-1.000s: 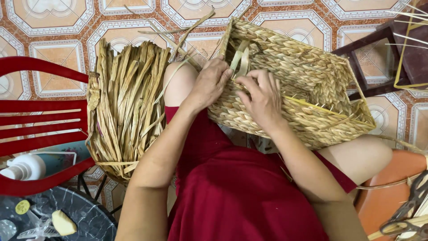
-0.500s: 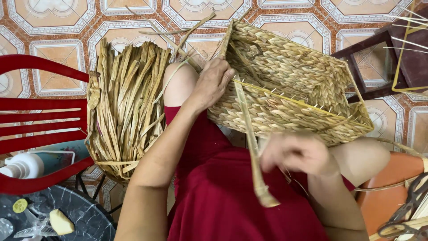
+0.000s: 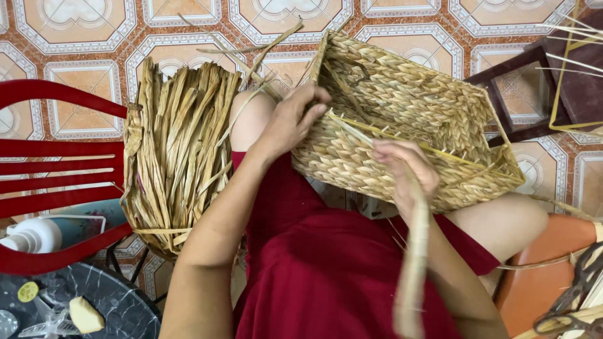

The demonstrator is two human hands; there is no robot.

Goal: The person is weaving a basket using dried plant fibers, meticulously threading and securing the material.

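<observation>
Head view: blurred strand (image 3: pixel 412 263), right hand (image 3: pixel 405 172).

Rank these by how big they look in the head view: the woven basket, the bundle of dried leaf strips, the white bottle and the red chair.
1. Woven basket, on the person's lap, near the camera.
2. Bundle of dried leaf strips, close behind it.
3. Red chair, cut by the frame edge, so unsure.
4. White bottle, smallest.

Count: two hands, one basket, one strand, one bundle.
Left hand (image 3: pixel 292 122) and right hand (image 3: pixel 405 172) on one woven basket (image 3: pixel 408 119); one strand (image 3: pixel 411 263) below right hand; one straw bundle (image 3: pixel 176 150) left of left hand.
</observation>
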